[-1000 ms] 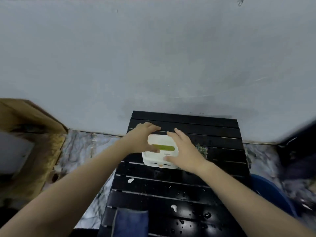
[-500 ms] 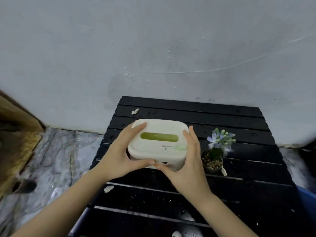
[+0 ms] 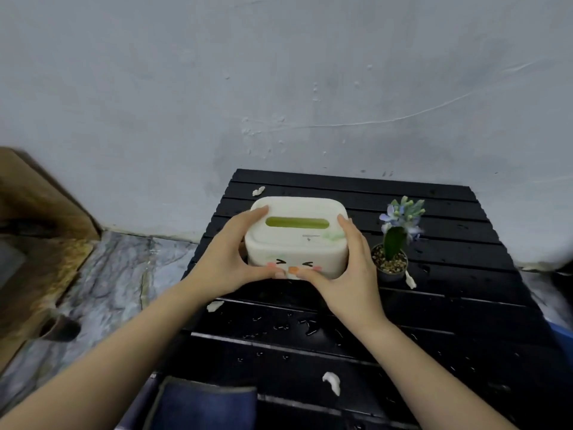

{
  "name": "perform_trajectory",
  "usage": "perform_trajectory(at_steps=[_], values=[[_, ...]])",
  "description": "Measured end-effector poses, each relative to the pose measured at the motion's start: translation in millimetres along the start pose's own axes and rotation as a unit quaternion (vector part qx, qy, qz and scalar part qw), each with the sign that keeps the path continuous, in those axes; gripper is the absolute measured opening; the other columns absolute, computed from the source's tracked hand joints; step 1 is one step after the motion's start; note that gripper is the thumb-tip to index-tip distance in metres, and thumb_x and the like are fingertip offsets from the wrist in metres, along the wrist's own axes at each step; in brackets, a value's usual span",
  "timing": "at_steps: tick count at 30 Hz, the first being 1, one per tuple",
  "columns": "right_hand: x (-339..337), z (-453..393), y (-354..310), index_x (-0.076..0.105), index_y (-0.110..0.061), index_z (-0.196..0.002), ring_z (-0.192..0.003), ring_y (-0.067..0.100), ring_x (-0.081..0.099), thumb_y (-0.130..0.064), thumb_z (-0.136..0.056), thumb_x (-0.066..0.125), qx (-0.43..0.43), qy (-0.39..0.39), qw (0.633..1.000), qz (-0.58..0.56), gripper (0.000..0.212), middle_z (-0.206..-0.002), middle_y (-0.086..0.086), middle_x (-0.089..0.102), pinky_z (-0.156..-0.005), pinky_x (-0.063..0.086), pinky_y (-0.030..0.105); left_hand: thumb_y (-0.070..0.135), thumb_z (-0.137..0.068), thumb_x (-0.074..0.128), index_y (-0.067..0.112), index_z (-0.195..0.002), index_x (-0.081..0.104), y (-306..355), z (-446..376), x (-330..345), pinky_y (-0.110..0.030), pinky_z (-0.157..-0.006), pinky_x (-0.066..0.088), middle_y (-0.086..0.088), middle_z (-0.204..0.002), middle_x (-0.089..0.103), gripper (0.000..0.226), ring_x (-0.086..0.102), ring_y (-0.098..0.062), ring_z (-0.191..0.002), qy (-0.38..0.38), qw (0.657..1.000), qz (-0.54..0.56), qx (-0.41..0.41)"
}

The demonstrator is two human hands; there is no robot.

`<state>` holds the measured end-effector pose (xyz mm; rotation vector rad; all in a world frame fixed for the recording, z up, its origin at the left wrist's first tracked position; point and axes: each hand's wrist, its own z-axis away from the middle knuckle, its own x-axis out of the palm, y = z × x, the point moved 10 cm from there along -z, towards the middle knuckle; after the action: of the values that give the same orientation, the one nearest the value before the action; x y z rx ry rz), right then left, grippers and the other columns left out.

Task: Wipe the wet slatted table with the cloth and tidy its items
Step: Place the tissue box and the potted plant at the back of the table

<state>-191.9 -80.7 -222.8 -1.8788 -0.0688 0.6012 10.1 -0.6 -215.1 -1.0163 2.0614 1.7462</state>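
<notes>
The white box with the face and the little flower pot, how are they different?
The white box is wide with rounded corners and cream; the flower pot is small, round and dark. The box has a green slot on top and a drawn face; the pot holds pebbles and a plant with pale blue flowers. The left hand and right hand grip the box; nothing touches the pot. Both are over the wet black table.

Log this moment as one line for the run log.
both hands: left hand, right hand grip tissue box | right of box: potted plant | slatted table wet | cloth near edge, untouched
</notes>
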Motion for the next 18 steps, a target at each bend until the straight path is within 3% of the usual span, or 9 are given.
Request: perform_trajectory(at_steps=[4,11,15,18], values=[[3,-7,-3,0.026,-0.041,-0.146,-0.134,-0.008,0.027,-0.040,-0.062,0.090,-0.004,0.004,1.000,-0.003,0.105,-0.151,-0.016,0.028,-0.095,0.020,-0.007,0.054,-0.056,0.093,0.046,-0.146,0.037,-2,-3,-4,-0.038,-0.099,0.055,0.025,-0.145,0.042,0.106,0.048,-0.007,-0.134,0.031,0.999,0.014,-0.002],[-3,-71,-17,0.032,-0.032,-0.145,-0.121,-0.022,0.032,-0.023,-0.064,0.090,-0.029,0.075,0.996,-0.027,0.100,-0.142,-0.012,0.036,-0.090,0.029,-0.005,0.057,-0.056,0.089,0.045,-0.143,0.040,1,-67,-20,-0.040,-0.099,0.055,0.021,-0.141,0.048,0.101,0.055,-0.012,-0.127,0.073,0.996,0.052,0.004],[2,-109,-8,0.030,-0.030,-0.146,-0.126,-0.006,0.036,-0.013,-0.070,0.085,-0.027,0.110,0.993,-0.028,0.096,-0.144,-0.008,0.036,-0.094,0.028,-0.005,0.047,-0.058,0.089,0.042,-0.143,0.039,-5,-109,-17,-0.042,-0.100,0.053,0.013,-0.138,0.051,0.099,0.055,-0.014,-0.125,0.087,0.994,0.067,0.007],[3,-129,4,0.027,-0.033,-0.147,-0.132,0.002,0.036,-0.009,-0.072,0.082,-0.017,0.133,0.990,-0.037,0.097,-0.145,-0.008,0.036,-0.104,0.036,0.011,0.044,-0.060,0.088,0.044,-0.144,0.037,-14,-133,-9,-0.041,-0.104,0.051,0.015,-0.141,0.049,0.098,0.052,-0.012,-0.129,0.091,0.993,0.072,0.008]])
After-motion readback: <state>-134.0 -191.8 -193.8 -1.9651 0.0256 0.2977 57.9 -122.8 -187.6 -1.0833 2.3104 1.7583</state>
